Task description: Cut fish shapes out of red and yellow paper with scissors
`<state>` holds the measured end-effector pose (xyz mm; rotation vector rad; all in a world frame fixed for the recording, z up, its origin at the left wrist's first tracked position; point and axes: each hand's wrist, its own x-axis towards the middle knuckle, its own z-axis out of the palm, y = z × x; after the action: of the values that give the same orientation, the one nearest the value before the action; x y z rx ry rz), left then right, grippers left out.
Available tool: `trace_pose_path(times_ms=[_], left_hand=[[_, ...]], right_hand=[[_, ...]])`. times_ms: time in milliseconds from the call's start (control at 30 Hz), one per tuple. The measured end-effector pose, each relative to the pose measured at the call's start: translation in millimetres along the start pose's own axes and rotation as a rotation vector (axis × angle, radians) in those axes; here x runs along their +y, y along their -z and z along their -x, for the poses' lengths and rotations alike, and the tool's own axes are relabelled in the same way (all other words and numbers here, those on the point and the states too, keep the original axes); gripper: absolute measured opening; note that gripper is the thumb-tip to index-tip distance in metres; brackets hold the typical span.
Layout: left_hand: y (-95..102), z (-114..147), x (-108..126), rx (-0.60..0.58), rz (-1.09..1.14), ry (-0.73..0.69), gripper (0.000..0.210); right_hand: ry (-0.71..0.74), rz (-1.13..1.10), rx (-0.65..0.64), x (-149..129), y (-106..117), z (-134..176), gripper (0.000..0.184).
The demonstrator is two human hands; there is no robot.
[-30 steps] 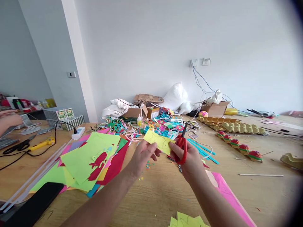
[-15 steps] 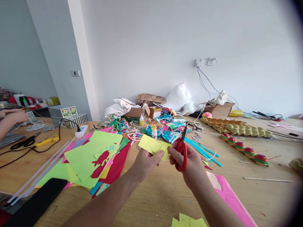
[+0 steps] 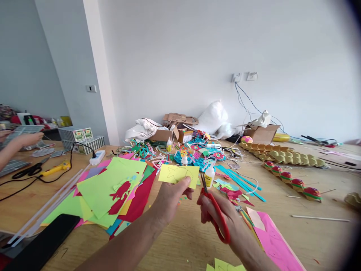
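Far-left edge: somebody else's hands (image 3: 28,139) are at work there, holding a greyish panel (image 3: 24,130)
Tool corner: black-handled scissors (image 3: 26,171) lying next to a yellow glue-gun-looking thing (image 3: 55,168), with a black cord snaking around it
Dark slab: some flat black thing (image 3: 45,241) at the near left, can't really tell what it is
Box stack: small boxes (image 3: 81,139) piled up, white power strip (image 3: 97,157) just beside them
Paper pile: loads of coloured sheets, big yellow-green one (image 3: 104,188) on top, red cut-out scrap (image 3: 120,196) lying on that
Left hand: mine (image 3: 172,199), pinching the card, thumb on the front and fingers tucked behind
Yellow card: up in the air (image 3: 177,174) over the table, facing me, with a fish outline drawn on it
Glue bottle: white with a yellow label (image 3: 209,175), standing behind the scissor blades
Right hand: also mine (image 3: 229,214), wrapped round the red-handled scissors (image 3: 220,211), blades pointing up and tips just beside the card's right edge
Blue strips: a few (image 3: 239,180) fanned out past that hand
Pink sheet: lying flat (image 3: 275,237) by my right forearm
Egg-carton critters: a row of red humps with green trim (image 3: 293,182), plain carton strips (image 3: 296,158) behind
White stick: flat on the wood (image 3: 320,218), near the right end
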<state>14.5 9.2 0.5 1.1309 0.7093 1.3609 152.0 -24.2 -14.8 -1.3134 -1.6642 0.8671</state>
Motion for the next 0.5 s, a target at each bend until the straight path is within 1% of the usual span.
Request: trace_pose_path(times_ms=[200, 300, 500], left_hand=[[-5.9, 2, -5, 0.046, 0.030, 0.050, 0.017], [-6.0, 2, -11, 0.026, -0.001, 0.083, 0.016], [-5.6, 3, -17, 0.005, -0.092, 0.078, 0.018]], right_hand=[[-0.029, 0.028, -0.048, 10, -10, 14, 0.040], [-0.032, 0.055, -0.054, 9, -9, 16, 0.041], [-0.050, 0.060, -0.075, 8, -7, 17, 0.042]])
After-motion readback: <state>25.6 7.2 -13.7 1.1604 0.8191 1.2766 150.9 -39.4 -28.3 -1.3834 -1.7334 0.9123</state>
